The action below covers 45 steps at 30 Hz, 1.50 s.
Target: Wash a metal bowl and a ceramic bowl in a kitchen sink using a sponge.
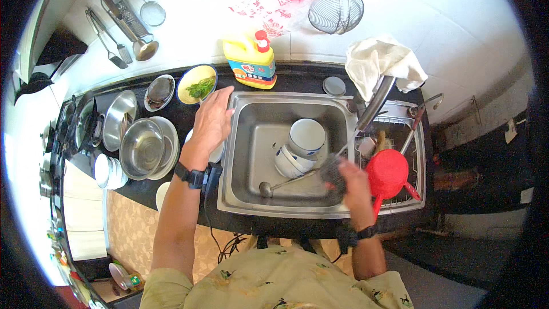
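Observation:
Above the left rim of the steel sink [226,154], my left hand [213,118] reaches with extended fingers and appears to hold nothing. It is beside a yellow bowl of green vegetables [200,86]. Over the sink's right side, my right hand [357,182] grips a dark, blurred item [333,175], possibly a scrubber; motion blur hides its shape. Water runs down towards it from the faucet [376,103]. In the basin, a white bowl [307,135] rests against tilted white bowls [291,163] with blue marks. A metal ladle [266,189] lies before them, its handle end hidden.
Right of my hand, a red plastic dipper [387,174] lies over a drainer basin with a wire rack [418,180]. A yellow detergent jug [253,62] stands behind the sink. A cloth [381,62] drapes over the faucet. Steel bowls [141,150] and stacked white bowls [109,171] crowd the left counter.

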Each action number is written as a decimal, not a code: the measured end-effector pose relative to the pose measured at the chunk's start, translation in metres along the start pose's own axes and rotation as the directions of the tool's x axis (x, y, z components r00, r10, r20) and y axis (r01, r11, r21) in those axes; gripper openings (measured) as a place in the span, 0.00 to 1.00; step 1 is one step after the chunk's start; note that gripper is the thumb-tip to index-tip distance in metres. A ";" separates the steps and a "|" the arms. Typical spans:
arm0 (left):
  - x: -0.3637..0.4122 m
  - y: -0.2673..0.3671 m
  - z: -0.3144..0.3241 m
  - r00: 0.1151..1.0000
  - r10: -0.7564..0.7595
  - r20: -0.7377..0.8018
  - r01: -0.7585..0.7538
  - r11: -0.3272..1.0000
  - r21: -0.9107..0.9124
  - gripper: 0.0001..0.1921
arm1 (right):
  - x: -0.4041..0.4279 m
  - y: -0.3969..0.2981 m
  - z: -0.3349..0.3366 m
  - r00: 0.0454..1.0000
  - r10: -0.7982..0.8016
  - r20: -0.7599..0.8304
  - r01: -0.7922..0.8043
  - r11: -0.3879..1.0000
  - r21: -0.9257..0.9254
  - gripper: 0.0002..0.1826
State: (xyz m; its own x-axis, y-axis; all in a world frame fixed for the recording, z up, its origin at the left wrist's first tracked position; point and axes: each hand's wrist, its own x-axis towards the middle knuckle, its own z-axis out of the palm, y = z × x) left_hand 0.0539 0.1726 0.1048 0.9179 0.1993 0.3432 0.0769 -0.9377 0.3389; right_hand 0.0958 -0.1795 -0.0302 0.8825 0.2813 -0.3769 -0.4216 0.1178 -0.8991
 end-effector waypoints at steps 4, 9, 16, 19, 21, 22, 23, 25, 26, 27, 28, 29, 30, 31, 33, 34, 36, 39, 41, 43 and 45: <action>0.029 0.000 0.006 0.997 0.071 -0.019 -0.071 0.997 0.000 0.29 | -0.017 -0.018 0.086 0.943 0.245 0.228 -0.289 0.938 0.189 0.16; 0.069 -0.009 0.024 0.995 0.095 -0.035 -0.088 0.982 0.168 0.38 | 0.050 -0.041 0.165 0.947 0.084 0.309 -0.239 0.828 0.508 0.15; 0.112 0.000 0.030 0.993 0.117 -0.016 -0.111 0.974 0.197 0.45 | 0.147 -0.094 0.218 0.970 -0.019 0.243 -0.193 0.545 0.816 0.18; 0.126 -0.008 0.032 0.986 0.168 0.013 -0.166 0.960 0.225 0.44 | 0.161 -0.102 0.227 0.955 -0.070 0.289 -0.213 0.517 0.829 0.15; 0.132 -0.011 0.034 0.976 0.194 0.096 -0.212 0.943 0.255 0.41 | 0.170 -0.105 0.228 0.949 -0.105 0.298 -0.191 0.560 0.806 0.18; 0.133 -0.011 0.034 0.974 0.218 0.054 -0.225 0.941 0.252 0.36 | 0.175 -0.106 0.229 0.944 -0.109 0.310 -0.205 0.542 0.815 0.18; 0.136 -0.010 0.035 0.973 0.222 0.058 -0.230 0.940 0.252 0.36 | 0.179 -0.108 0.229 0.940 -0.114 0.322 -0.219 0.523 0.824 0.17; 0.139 -0.010 0.035 0.966 0.254 0.048 -0.258 0.935 0.244 0.32 | 0.185 -0.110 0.231 0.938 -0.125 0.322 -0.214 0.521 0.826 0.17; 0.138 -0.010 0.034 0.966 0.253 0.052 -0.258 0.934 0.247 0.32 | 0.187 -0.110 0.232 0.938 -0.138 0.319 -0.205 0.521 0.828 0.17; 0.138 -0.010 0.036 0.967 0.251 0.043 -0.254 0.937 0.240 0.31 | 0.187 -0.110 0.231 0.938 -0.140 0.318 -0.204 0.520 0.829 0.17; 0.138 -0.009 0.038 0.968 0.250 0.034 -0.251 0.940 0.233 0.30 | 0.186 -0.111 0.230 0.933 -0.129 0.337 -0.227 0.513 0.827 0.17; 0.137 -0.009 0.039 0.967 0.253 0.034 -0.254 0.939 0.233 0.30 | 0.185 -0.111 0.229 0.927 -0.120 0.354 -0.250 0.507 0.825 0.18; 0.136 -0.012 0.036 0.970 0.238 0.050 -0.243 0.943 0.227 0.34 | 0.184 -0.111 0.230 0.927 -0.126 0.354 -0.248 0.505 0.827 0.18; 0.134 -0.012 0.035 0.973 0.222 0.066 -0.232 0.948 0.220 0.37 | 0.182 -0.110 0.229 0.924 -0.136 0.358 -0.242 0.519 0.820 0.18; 0.132 -0.009 0.036 0.975 0.206 0.088 -0.221 0.949 0.226 0.38 | 0.178 -0.108 0.228 0.919 -0.155 0.362 -0.232 0.530 0.815 0.18; 0.132 -0.008 0.036 0.976 0.184 0.113 -0.206 0.951 0.229 0.39 | 0.176 -0.107 0.226 0.923 -0.129 0.361 -0.243 0.531 0.812 0.18; 0.131 -0.002 0.034 0.973 0.185 0.139 -0.218 0.932 0.288 0.40 | 0.166 -0.102 0.218 0.902 -0.130 0.411 -0.294 0.513 0.807 0.19; 0.108 -0.013 0.032 0.983 0.175 0.058 -0.183 0.963 0.196 0.40 | 0.144 -0.094 0.216 0.895 -0.149 0.421 -0.319 0.446 0.836 0.20; 0.082 -0.007 0.030 0.989 0.124 -0.081 -0.117 0.989 0.088 0.38 | 0.134 -0.070 0.192 0.795 -0.265 0.546 -0.397 0.453 0.798 0.19; 0.036 -0.024 0.035 0.953 0.056 -0.298 -0.068 0.997 -0.030 0.34 | 0.094 -0.058 0.194 0.846 -0.144 0.513 -0.422 0.405 0.811 0.20; -0.020 -0.023 0.033 0.884 -0.324 -0.336 0.243 0.934 -0.262 0.30 | 0.076 -0.023 0.180 0.849 -0.053 0.527 -0.462 0.412 0.786 0.20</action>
State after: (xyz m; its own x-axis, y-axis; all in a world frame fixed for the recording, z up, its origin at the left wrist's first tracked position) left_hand 0.0464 0.1808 0.0612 0.6560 0.5759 0.4879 0.1926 -0.7528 0.6295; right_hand 0.1354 0.0106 0.0021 0.6613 0.7339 -0.1553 -0.7450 0.6668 -0.0211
